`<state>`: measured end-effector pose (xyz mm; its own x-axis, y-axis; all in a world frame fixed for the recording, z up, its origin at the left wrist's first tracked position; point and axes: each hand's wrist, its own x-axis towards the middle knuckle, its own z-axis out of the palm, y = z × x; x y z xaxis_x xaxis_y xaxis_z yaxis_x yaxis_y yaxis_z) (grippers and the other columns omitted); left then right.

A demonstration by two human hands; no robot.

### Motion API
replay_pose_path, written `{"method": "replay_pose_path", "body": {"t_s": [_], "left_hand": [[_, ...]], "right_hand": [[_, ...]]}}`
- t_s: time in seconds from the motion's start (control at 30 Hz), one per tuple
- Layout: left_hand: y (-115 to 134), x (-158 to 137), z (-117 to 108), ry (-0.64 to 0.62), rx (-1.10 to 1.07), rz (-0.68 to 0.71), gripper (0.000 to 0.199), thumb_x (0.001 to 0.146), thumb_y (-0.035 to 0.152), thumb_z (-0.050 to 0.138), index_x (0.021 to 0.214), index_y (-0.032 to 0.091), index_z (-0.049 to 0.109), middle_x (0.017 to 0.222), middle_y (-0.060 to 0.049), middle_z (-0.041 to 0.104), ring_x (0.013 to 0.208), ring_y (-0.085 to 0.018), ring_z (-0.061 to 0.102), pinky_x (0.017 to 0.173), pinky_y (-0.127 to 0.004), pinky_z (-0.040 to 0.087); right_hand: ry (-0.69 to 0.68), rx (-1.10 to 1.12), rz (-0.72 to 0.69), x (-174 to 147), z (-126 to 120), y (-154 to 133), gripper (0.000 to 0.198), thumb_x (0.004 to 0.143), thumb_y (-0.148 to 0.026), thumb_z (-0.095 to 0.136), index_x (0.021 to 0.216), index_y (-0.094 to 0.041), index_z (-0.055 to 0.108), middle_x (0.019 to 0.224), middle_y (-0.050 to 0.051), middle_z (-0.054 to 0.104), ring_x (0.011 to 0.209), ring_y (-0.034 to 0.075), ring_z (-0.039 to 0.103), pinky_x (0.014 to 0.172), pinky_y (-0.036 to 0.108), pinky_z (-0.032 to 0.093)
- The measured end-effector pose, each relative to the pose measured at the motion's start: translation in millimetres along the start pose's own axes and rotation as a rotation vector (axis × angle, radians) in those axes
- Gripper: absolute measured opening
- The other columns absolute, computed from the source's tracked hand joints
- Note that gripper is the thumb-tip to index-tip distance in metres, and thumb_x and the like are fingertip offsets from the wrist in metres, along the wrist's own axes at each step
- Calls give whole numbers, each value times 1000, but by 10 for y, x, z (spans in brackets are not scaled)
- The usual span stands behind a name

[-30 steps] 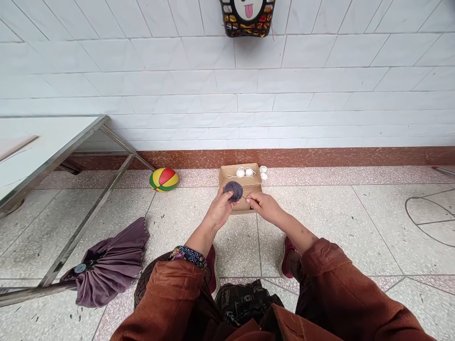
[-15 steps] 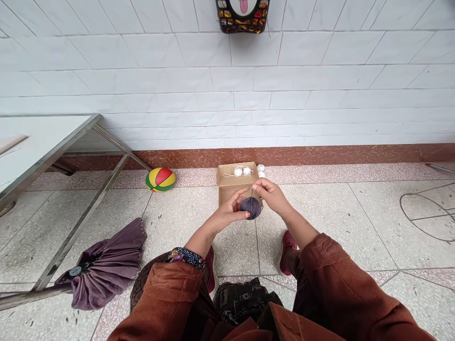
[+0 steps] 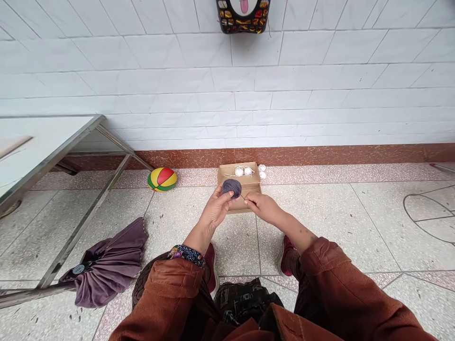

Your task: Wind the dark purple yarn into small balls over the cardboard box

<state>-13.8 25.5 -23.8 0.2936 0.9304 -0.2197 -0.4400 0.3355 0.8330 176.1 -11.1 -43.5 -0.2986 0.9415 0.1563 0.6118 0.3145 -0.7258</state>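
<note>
A dark grey-purple ball of yarn (image 3: 232,187) sits in my left hand (image 3: 217,206), with the thumb across its near side. To its right, my right hand (image 3: 263,206) pinches the yarn strand (image 3: 243,198), which runs from the ball to the fingertips. Below and behind both hands, an open cardboard box (image 3: 223,171) stands on the floor. Inside its far half lie two white yarn balls (image 3: 239,171) with loose ends. Two more small white balls (image 3: 262,171) rest just outside the box on the right.
To the left are a metal-framed table (image 3: 81,137), a red, yellow and green ball (image 3: 162,179) and a folded purple umbrella (image 3: 110,265). A black basket (image 3: 243,21) is at the wall. At right stands a wire frame (image 3: 430,220). A black bag (image 3: 247,300) lies between my feet.
My left hand has moved left and away from me with the yarn ball, turning it. My right hand has come down from above the ball to its right side, still pinching the strand.
</note>
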Motion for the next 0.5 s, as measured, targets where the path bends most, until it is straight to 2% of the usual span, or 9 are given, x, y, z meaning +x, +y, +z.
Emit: {"method": "replay_pose_path", "body": {"t_s": [0.13, 0.23, 0.37, 0.5], "left_hand": [[-64, 58, -42, 92, 172, 28, 49, 63, 27, 85, 106, 20, 61, 106, -4, 66, 99, -19, 62, 86, -35, 52], [-104, 56, -39, 83, 326, 47, 54, 60, 27, 86, 107, 19, 61, 100, -4, 67, 93, -19, 61, 83, -33, 50], [-123, -27, -1, -116, 394, -99, 50, 63, 31, 86, 106, 18, 64, 97, -4, 65, 88, -18, 59, 74, -30, 47], [-117, -124, 39, -291, 270, -241, 43, 68, 31, 84, 105, 17, 67, 101, -6, 65, 88, -18, 59, 71, -29, 45]], "right_hand": [[-124, -27, -164, -56, -28, -155, 18, 100, -27, 49, 87, -21, 60, 82, 2, 64, 76, 17, 58, 71, 28, 41], [-105, 39, -227, -65, -96, -253, 21, 102, -29, 47, 87, -21, 60, 81, 2, 64, 75, 17, 58, 71, 28, 42], [64, 143, -200, -19, -187, -224, 25, 103, -32, 45, 87, -21, 61, 83, 3, 65, 79, 17, 60, 75, 28, 45], [222, 111, -100, 43, -217, -68, 24, 101, -33, 49, 84, -21, 61, 80, 2, 65, 77, 17, 59, 73, 29, 44]]}}
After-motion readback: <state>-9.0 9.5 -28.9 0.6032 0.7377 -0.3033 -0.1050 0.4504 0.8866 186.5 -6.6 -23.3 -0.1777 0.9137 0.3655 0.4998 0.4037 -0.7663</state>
